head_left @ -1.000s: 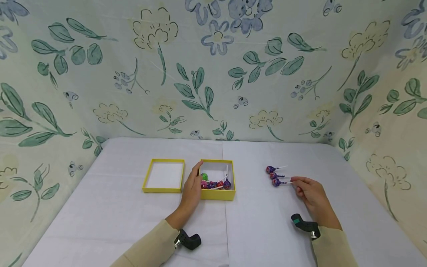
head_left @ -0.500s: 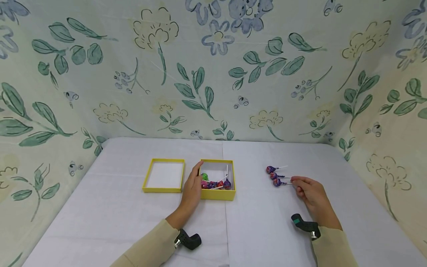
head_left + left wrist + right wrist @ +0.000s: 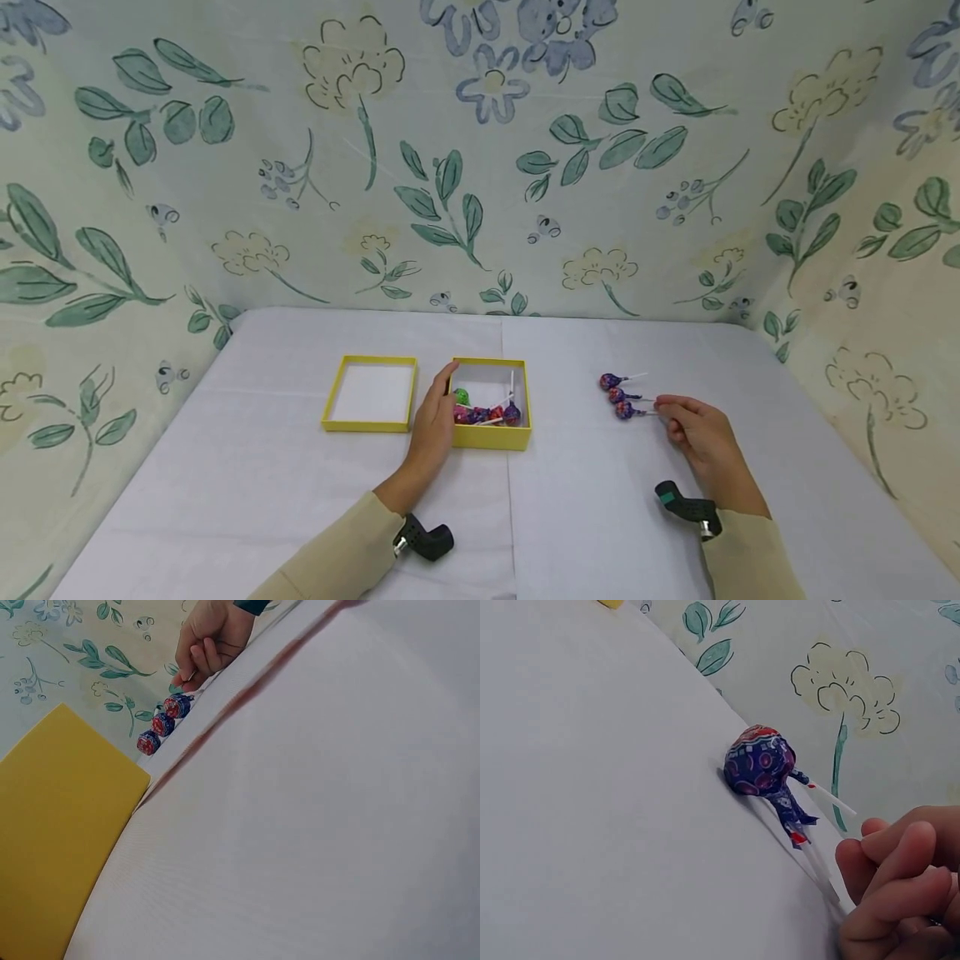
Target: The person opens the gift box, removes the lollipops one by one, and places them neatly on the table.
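Note:
My left hand (image 3: 431, 425) lies along the left side of a yellow box (image 3: 491, 437), fingers stretched toward its far corner. Inside the box are several wrapped lollipops (image 3: 477, 415), one green. On the right, three purple-and-red lollipops (image 3: 617, 395) lie in a column, sticks pointing right. My right hand (image 3: 697, 437) has thumb and forefinger together at the stick end of the nearest lollipop (image 3: 759, 761), its other fingers curled. A yellow box wall (image 3: 67, 840) fills the left of the left wrist view, where the left hand is out of sight.
A shallow yellow lid (image 3: 367, 427) with a white inside lies left of the box. White cloth (image 3: 577, 517) covers the table. Floral fabric (image 3: 480, 208) rises behind the table and at both sides.
The nearest lollipop has shifted very slightly to the right, closer to the one above it. Both hands and the box hold their places.

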A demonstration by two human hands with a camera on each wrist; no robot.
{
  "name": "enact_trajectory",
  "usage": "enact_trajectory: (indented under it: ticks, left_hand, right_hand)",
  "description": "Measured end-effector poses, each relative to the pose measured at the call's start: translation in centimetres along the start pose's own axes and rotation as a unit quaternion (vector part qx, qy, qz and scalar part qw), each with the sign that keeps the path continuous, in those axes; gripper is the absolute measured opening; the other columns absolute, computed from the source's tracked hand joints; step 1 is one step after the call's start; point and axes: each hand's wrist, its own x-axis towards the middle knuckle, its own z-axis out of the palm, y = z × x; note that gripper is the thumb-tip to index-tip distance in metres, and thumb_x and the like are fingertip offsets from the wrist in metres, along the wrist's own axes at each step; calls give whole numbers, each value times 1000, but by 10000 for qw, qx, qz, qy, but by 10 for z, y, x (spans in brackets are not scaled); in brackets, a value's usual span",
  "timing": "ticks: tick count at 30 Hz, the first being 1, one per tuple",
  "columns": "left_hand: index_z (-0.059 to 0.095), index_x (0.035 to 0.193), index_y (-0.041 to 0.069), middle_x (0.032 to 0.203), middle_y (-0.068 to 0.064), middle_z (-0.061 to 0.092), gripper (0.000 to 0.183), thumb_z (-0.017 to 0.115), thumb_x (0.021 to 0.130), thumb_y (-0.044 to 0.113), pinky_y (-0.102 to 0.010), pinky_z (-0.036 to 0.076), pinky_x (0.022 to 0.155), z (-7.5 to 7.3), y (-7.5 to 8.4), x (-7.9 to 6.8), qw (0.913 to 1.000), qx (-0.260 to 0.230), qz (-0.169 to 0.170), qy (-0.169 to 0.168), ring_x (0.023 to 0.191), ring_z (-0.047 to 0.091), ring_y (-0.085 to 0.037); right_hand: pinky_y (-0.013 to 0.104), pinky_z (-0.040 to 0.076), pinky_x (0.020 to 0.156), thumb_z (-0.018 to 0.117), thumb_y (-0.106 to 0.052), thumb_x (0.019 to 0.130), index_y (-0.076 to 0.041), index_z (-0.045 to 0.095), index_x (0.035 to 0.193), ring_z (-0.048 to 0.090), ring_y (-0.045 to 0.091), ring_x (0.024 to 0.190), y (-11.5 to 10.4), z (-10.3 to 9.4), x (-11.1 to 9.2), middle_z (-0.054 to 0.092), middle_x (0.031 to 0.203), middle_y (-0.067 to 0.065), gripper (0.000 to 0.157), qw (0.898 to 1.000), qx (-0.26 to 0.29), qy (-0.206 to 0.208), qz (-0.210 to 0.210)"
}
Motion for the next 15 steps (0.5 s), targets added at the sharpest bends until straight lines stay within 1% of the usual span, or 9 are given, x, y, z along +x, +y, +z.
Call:
enact_trajectory:
  ticks: [4,7,11,15]
  left_hand:
    - [35,147,33,154,14,30,48,32,102,18,-40,22,116,1,2,0,10000,19,-79,22,143,24,-11]
    - [36,147,33,153,14,30,48,33,102,18,-39,22,116,1,2,0,10000,7,-75,53,142,25,-10]
    - [36,147,33,153,15,30,47,33,102,18,-38,22,116,1,1,0,10000,17,-55,65,142,25,-9]
    - [36,147,33,153,15,30,47,32,102,18,-38,22,116,0,-1,0,10000,22,-65,58,142,24,-9]
  right_hand:
    - [20,45,58,60,-25,95,-4,52,134,49,9,76,-4,0,-2,59,106,-3,45,10000,46,45,0]
    - [19,45,57,59,-27,96,-4,52,134,49,8,75,-9,2,-4,62,103,-6,44,9999,17,47,-154]
    - [18,46,56,61,-28,95,-2,52,132,50,8,73,-14,4,-7,65,98,-9,46,9994,4,18,-353]
    - [18,46,57,63,-30,93,-3,52,132,50,10,75,-17,7,-8,65,99,-9,49,9992,9,-3,-396]
